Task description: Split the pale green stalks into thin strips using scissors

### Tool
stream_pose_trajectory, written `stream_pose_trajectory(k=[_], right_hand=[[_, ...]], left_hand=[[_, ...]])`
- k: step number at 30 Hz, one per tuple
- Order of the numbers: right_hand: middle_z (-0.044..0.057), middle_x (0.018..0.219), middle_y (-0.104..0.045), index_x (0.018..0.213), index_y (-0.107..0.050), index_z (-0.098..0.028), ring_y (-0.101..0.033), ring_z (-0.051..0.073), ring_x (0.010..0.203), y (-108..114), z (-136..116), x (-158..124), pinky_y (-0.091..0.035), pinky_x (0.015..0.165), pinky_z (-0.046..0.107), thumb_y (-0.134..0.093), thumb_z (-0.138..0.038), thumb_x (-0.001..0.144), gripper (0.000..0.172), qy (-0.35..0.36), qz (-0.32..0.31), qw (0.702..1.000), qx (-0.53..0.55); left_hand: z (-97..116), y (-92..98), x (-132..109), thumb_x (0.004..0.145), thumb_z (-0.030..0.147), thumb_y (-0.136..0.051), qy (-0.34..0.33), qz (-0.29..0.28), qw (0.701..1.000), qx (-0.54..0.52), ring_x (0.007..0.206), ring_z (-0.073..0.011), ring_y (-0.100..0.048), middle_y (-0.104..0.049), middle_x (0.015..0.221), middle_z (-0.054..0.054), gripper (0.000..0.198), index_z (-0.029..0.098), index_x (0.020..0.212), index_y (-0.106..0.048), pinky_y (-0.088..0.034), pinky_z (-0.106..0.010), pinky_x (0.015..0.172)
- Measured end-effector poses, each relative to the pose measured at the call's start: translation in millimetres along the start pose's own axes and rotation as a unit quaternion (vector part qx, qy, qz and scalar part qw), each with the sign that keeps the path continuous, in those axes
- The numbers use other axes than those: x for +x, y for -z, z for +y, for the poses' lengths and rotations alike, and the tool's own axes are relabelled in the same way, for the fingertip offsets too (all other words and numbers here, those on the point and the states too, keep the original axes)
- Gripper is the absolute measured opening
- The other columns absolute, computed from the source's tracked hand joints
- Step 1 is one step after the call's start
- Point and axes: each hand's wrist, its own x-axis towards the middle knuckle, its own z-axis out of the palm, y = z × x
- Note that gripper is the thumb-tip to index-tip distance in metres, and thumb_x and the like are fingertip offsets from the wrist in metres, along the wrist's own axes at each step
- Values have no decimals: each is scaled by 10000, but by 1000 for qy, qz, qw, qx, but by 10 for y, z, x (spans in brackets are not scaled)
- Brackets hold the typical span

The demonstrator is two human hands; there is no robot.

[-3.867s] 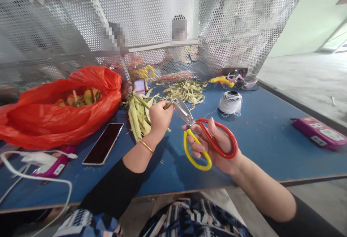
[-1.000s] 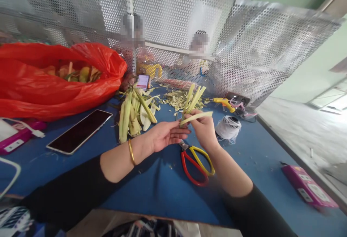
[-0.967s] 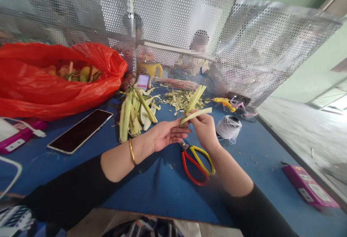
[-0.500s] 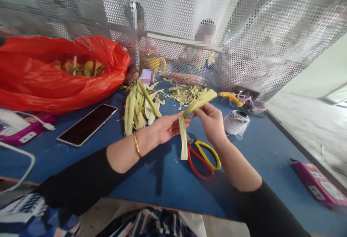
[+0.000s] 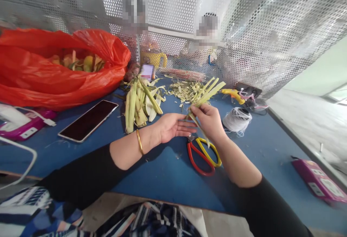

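My right hand (image 5: 210, 121) pinches a bunch of pale green leaf strips (image 5: 208, 91) that fan up and to the right above the blue table (image 5: 162, 172); one thin strip hangs down over the hand. My left hand (image 5: 172, 126), with a gold bangle on the wrist, lies just left of it, fingers stretched toward the base of the strips and touching them. Red-and-yellow-handled scissors (image 5: 202, 152) lie on the table under my right wrist.
A pile of green stalks (image 5: 137, 101) and a heap of trimmings (image 5: 184, 89) lie behind my hands. A red plastic bag (image 5: 54, 67), a phone (image 5: 88, 120), a spool of white thread (image 5: 235, 118), a glue gun (image 5: 233, 94) and a pink box (image 5: 318, 184) surround them. A perforated metal screen (image 5: 244, 31) backs the table.
The scissors were put down on the table, and both hands took up the leaf strips. The strip that hung down from my left fingers half a second ago is now gathered in my right hand.
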Motion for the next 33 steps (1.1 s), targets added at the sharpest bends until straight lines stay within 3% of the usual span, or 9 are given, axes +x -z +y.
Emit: stream_pose_trajectory(k=[4,11,16,20,23,25,27,30,33], right_hand=[[-41,524,-510,617,-552,-199,-450,116,534,47,16,27,-342,535,261,-584,-455,771,300,4,1,1000,-29],[-16,534,-604,671,-629,-215,-496,125,456,108,-55,-59,-310,492,261,-588,-430,829,270,-9,-71,968,-239],[-7,593,-635,709,-656,-232,-528,143,539,103,-131,-132,-294,521,255,-576,-288,827,153,107,-18,929,-354],[37,718,-704,759,-647,-212,-577,151,591,42,-175,-224,-277,533,267,-499,-267,889,204,214,-116,877,-414],[54,710,-706,838,-652,-196,-573,156,557,-1,-196,-275,-261,522,279,-476,-275,918,209,228,-169,855,-435],[36,663,-686,820,-655,-202,-562,151,539,0,-205,-272,-268,523,273,-526,-305,899,182,213,-190,868,-407],[6,634,-664,766,-657,-219,-556,141,548,26,-205,-229,-301,538,260,-567,-348,875,192,177,-179,910,-330],[-18,568,-597,693,-623,-213,-537,131,539,82,-168,-110,-365,551,255,-587,-426,835,259,70,-44,983,-161],[-29,561,-575,711,-600,-201,-535,126,524,105,-101,-4,-412,539,261,-655,-463,741,269,-14,41,999,3]], left_hand=[[11,15,9,951,131,-404,-8,-21,1000,-7,619,-176,-718,-748,744,-130,324,79,791,-680,-547,-236,562],[67,31,5,864,84,-366,-21,41,994,-102,598,-205,-703,-716,649,-129,336,35,941,-689,-564,-296,623],[56,54,20,900,179,-512,-29,45,994,-100,628,-183,-695,-711,683,-118,202,64,861,-674,-561,-278,665],[31,94,71,921,88,-515,-53,51,994,-86,526,-99,-603,-643,587,-39,228,101,729,-638,-513,-211,622],[39,122,95,954,113,-475,-62,55,994,-72,543,-91,-597,-662,636,-57,292,93,725,-656,-491,-198,602],[52,131,100,967,138,-462,-62,48,995,-63,562,-95,-612,-682,680,-75,316,88,732,-668,-492,-198,592],[58,129,96,964,133,-472,-79,40,994,-69,548,-90,-611,-675,665,-63,308,90,727,-664,-498,-197,587],[43,99,78,943,111,-511,-105,33,991,-74,566,-97,-636,-690,687,-66,247,87,758,-673,-537,-214,632],[-5,54,52,932,128,-541,-97,38,993,-48,593,-114,-662,-720,742,-97,218,80,782,-692,-555,-227,624]])
